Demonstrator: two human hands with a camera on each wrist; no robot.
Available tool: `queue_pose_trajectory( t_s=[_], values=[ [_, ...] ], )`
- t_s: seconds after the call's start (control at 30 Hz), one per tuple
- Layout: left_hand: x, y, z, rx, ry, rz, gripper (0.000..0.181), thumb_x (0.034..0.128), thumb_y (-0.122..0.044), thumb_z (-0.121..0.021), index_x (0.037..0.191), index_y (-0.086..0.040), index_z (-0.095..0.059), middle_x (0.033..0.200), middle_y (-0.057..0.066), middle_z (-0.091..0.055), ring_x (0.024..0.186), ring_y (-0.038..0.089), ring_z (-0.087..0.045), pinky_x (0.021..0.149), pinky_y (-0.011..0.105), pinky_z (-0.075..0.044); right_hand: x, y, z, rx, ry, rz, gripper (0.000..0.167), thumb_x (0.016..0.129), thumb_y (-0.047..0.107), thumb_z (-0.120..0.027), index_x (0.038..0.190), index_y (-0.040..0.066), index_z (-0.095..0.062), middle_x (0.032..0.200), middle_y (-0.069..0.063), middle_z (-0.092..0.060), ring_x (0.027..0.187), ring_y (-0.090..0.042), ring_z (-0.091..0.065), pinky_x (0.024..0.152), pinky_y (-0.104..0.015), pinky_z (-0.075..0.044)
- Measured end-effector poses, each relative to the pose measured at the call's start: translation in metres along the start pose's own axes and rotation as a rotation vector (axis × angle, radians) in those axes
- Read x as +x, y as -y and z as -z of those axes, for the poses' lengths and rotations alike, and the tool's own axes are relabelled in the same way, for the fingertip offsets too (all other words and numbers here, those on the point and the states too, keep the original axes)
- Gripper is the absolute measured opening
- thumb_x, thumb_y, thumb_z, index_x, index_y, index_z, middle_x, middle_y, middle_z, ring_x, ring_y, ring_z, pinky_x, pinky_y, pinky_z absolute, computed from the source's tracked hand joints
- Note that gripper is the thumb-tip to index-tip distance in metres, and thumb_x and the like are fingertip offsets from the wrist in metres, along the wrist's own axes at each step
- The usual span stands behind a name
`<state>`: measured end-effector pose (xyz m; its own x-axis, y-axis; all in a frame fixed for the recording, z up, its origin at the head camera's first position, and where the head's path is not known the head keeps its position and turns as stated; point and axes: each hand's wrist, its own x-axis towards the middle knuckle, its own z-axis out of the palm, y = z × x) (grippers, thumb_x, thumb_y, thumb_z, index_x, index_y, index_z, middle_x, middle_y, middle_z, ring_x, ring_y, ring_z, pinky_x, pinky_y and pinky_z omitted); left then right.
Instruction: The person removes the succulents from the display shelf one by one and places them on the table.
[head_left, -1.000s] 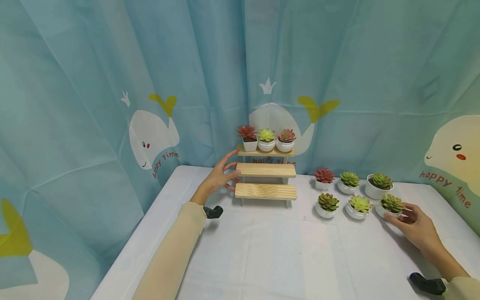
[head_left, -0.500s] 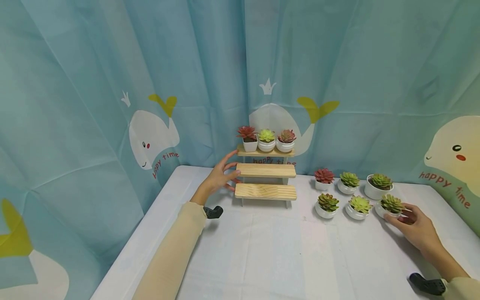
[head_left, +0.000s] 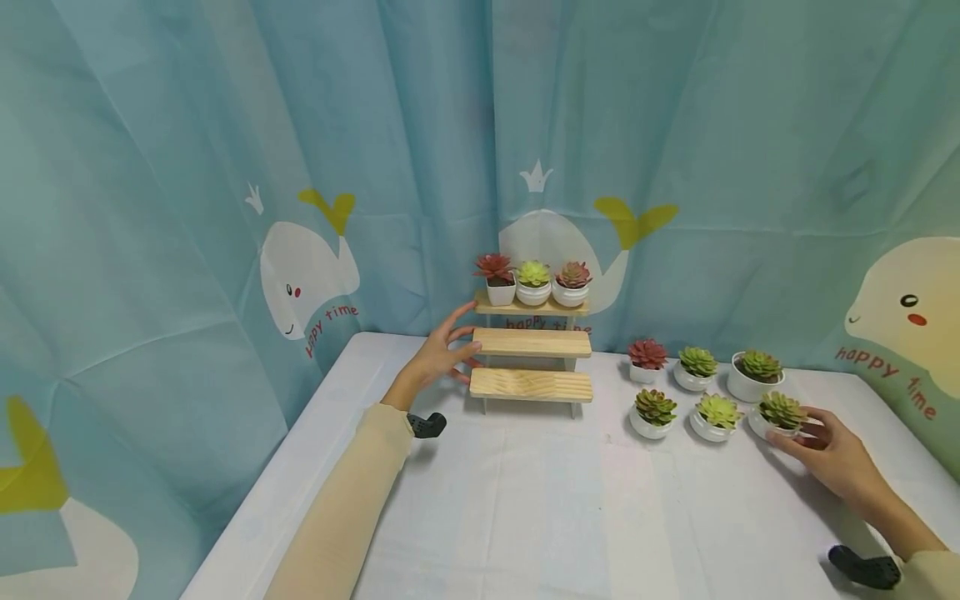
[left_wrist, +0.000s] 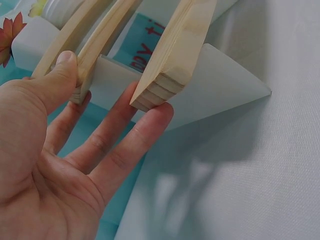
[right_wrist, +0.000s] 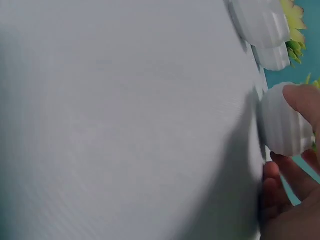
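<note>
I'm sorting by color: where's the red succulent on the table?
In the head view, the red succulent is right of the wooden stand, leftmost in the back row, beside a green succulent.

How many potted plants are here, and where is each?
9. Top shelf, left to right: red plant, lime plant, pinkish plant. Table, back row: crimson plant, green plant, large-potted plant; front row: dark plant, yellowish plant, and held plant, in the right hand.

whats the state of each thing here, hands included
Wooden stand: upright
Three top-shelf succulents: upright, in a row
Held succulent: upright; whether lifted, unclear
Five other succulents: upright on the table
Left hand: fingers spread, touching the stand
Right hand: gripping the held succulent's pot
Curtain: hanging in folds
Wrist devices: at both cuffs
</note>
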<state>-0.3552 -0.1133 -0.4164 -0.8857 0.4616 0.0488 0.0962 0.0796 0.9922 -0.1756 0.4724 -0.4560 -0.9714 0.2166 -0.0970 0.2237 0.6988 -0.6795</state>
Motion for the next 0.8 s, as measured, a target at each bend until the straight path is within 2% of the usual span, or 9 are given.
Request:
queue_pose_trajectory(
  t_s=[0.03, 0.27, 0.5, 0.7, 0.8],
  values=[
    [0.0, 0.0, 0.0, 0.0, 0.002, 0.001, 0.077, 0.1025, -0.015, -0.066, 0.161, -0.044, -0.027, 0.165, 0.018, -0.029, 0.112, 0.046, -0.066, 0.068, 0.055, -0.063, 0.0, 0.0, 0.002, -0.015, 0.018, 0.014, 0.102, 0.101, 0.051, -0.062, 0.153, -0.019, -0.009, 0.144, -0.05, -0.028, 0.126, -0.064, -0.04, 0.081, -0.053, -0.058],
    [0.001, -0.001, 0.0, -0.002, 0.007, -0.007, 0.077, 0.1026, -0.016, -0.066, 0.162, -0.043, -0.026, 0.164, 0.019, -0.03, 0.1, 0.042, -0.07, 0.066, 0.053, -0.063, 0.003, 0.007, 0.019, -0.094, 0.105, 0.095, 0.098, 0.101, 0.044, -0.066, 0.151, -0.018, -0.008, 0.139, -0.053, -0.033, 0.125, -0.066, -0.042, 0.08, -0.049, -0.058],
    [0.002, 0.001, 0.001, -0.011, 0.01, -0.001, 0.077, 0.1025, -0.015, -0.066, 0.162, -0.043, -0.026, 0.165, 0.018, -0.029, 0.092, 0.035, -0.073, 0.066, 0.052, -0.063, 0.001, 0.016, 0.031, -0.118, 0.135, 0.162, 0.094, 0.101, 0.035, -0.069, 0.151, -0.017, -0.009, 0.138, -0.053, -0.033, 0.125, -0.067, -0.04, 0.071, -0.031, -0.057],
    [0.001, 0.001, 0.0, -0.012, 0.002, 0.004, 0.076, 0.1022, -0.016, -0.067, 0.161, -0.044, -0.027, 0.165, 0.018, -0.03, 0.105, 0.043, -0.069, 0.065, 0.05, -0.063, 0.0, 0.025, 0.038, -0.133, 0.118, 0.195, 0.096, 0.1, 0.033, -0.07, 0.151, -0.018, -0.005, 0.137, -0.052, -0.028, 0.121, -0.07, -0.04, 0.078, -0.053, -0.059],
    [0.001, 0.001, 0.001, -0.013, 0.003, 0.001, 0.077, 0.1022, -0.016, -0.067, 0.161, -0.044, -0.027, 0.165, 0.017, -0.03, 0.102, 0.045, -0.069, 0.065, 0.05, -0.063, 0.0, 0.032, 0.043, -0.155, 0.099, 0.224, 0.095, 0.1, 0.031, -0.07, 0.151, -0.018, -0.006, 0.135, -0.053, -0.032, 0.118, -0.07, -0.045, 0.079, -0.056, -0.059]
  ],
)
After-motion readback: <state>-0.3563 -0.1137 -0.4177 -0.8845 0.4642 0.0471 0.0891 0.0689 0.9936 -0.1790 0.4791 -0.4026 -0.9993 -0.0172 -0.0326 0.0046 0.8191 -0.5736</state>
